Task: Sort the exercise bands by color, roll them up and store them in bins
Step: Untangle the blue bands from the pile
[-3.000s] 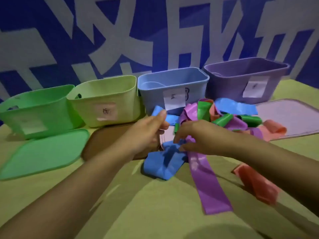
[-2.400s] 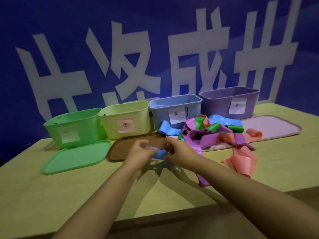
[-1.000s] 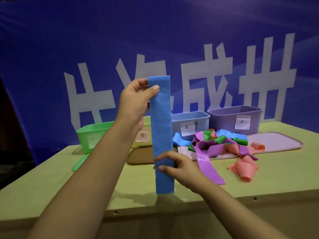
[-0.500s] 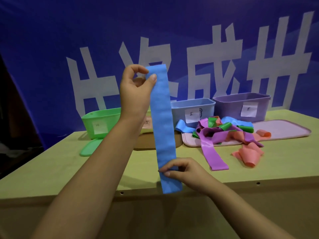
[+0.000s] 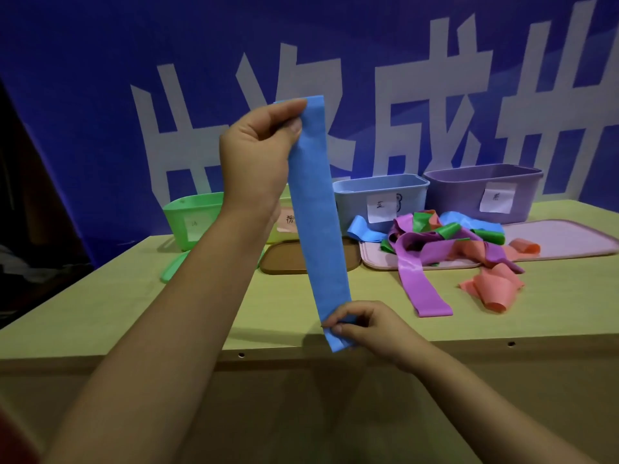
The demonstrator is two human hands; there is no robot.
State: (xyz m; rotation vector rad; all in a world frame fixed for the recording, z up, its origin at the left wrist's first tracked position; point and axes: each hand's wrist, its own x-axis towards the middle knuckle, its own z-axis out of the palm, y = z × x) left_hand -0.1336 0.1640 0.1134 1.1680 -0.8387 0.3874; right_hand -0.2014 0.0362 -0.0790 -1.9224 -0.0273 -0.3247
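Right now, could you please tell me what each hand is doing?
Left hand: pinching the top end of the blue band.
Right hand: pinching the band's bottom end.

A long blue band [image 5: 316,209] hangs stretched upright, while purple, green, pink and blue bands [image 5: 445,242] lie tangled before four empty-looking bins [image 5: 382,199].

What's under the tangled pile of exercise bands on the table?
The tangled pile of coloured rubber bands lies partly on a flat pink plastic lid. Whatever sits beneath its middle is covered.
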